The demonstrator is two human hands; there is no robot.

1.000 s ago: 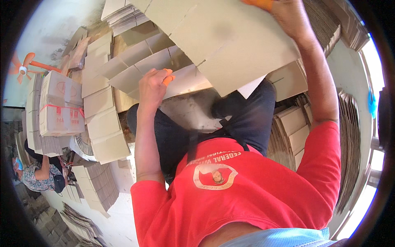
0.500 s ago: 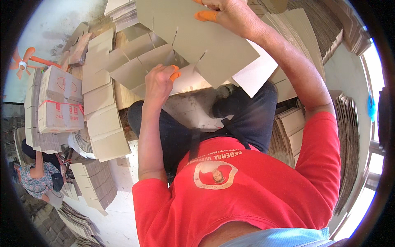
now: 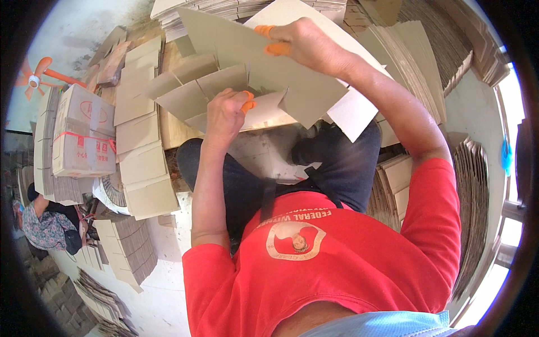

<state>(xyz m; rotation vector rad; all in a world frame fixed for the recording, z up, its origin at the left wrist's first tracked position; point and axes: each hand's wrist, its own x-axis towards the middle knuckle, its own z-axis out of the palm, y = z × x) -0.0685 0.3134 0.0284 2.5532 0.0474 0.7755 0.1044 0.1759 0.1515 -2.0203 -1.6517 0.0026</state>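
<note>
My right hand [image 3: 314, 48], with orange finger covers, pinches the upper edge of a large grey-brown slotted cardboard sheet [image 3: 230, 53] held at a slant. My left hand [image 3: 224, 115], also with orange finger covers, is closed on upright slotted cardboard strips [image 3: 188, 101] that stand in rows, left of the sheet. The sheet's slotted lower edge meets the strips near my left fingers; whether the slots are engaged is hidden. A pale cardboard piece [image 3: 353, 112] lies beneath the sheet, above my right knee.
Overlapping cardboard stacks [image 3: 143, 135] lie at the left, beside a taped carton [image 3: 84, 132] and an orange fan [image 3: 35, 80]. More stacked sheets [image 3: 404, 62] stand at the right. A person in a patterned top [image 3: 48, 230] sits at the far left.
My right hand has brought the large sheet lower and nearer, tilting it more upright against the strips. My left hand has shifted slightly right, still gripping the strips.
</note>
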